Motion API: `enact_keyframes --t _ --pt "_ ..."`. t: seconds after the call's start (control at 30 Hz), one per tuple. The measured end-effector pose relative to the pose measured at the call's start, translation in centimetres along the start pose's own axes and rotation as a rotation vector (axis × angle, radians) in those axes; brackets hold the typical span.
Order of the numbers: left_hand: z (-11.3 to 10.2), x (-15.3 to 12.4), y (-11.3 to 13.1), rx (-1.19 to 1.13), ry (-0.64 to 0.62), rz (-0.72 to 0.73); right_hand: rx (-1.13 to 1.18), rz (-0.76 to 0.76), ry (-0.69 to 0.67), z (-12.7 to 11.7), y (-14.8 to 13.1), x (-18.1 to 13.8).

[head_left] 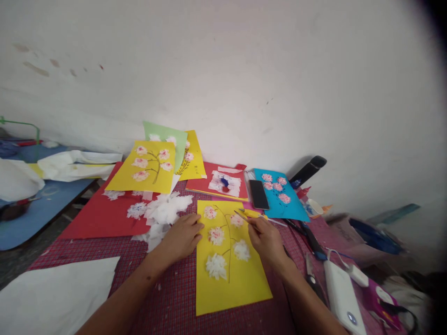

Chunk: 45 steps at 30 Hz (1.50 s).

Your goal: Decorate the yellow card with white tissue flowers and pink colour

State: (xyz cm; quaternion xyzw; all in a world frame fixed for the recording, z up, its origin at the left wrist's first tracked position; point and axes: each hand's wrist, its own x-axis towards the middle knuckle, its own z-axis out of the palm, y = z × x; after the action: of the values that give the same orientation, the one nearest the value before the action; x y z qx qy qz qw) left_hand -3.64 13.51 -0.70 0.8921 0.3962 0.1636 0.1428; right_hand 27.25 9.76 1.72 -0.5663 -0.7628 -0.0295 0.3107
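Observation:
A yellow sheet [240,284] with a drawn branch and white and pink tissue flowers lies in front of me on the checked cloth. My left hand [181,237] rests on the sheet's left edge with fingers curled loosely, holding nothing I can see. My right hand [267,239] is closed on a thin brush [242,217] whose tip points at a pink flower [236,220] near the sheet's upper right.
A pile of white tissue [164,211] lies on red paper [101,218] to the left. Finished flower sheets, yellow [148,184] and blue [289,207], lean near the wall. A phone [259,194], scissors [310,272], a white power bank [342,298] and white paper [52,298] surround me.

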Motion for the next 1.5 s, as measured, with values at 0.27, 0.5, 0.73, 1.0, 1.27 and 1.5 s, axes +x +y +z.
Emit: enact_keyframes --t 0.27,0.5,0.73,1.0,1.27,1.5 --pt "0.4 0.0 -0.3 0.005 0.002 0.012 0.068 0.082 -0.028 -1.4 1.1 -2.1" --pt "0.4 0.0 -0.3 0.005 -0.009 0.006 0.14 0.021 -0.036 -1.8 0.5 -4.0" --pt "0.4 0.0 -0.3 -0.006 -0.013 -0.003 0.098 -0.02 -0.064 -1.2 -0.3 -3.6" --pt "0.3 0.0 -0.2 -0.002 -0.006 0.004 0.092 -0.056 -0.075 -1.6 -0.7 -3.6" --pt "0.1 0.0 0.0 0.015 -0.008 0.001 0.028 -0.057 -0.104 -1.0 -1.4 -3.3" --pt "0.2 -0.1 -0.1 0.02 0.002 0.001 -0.02 -0.068 -0.153 -0.9 -1.6 -3.1"
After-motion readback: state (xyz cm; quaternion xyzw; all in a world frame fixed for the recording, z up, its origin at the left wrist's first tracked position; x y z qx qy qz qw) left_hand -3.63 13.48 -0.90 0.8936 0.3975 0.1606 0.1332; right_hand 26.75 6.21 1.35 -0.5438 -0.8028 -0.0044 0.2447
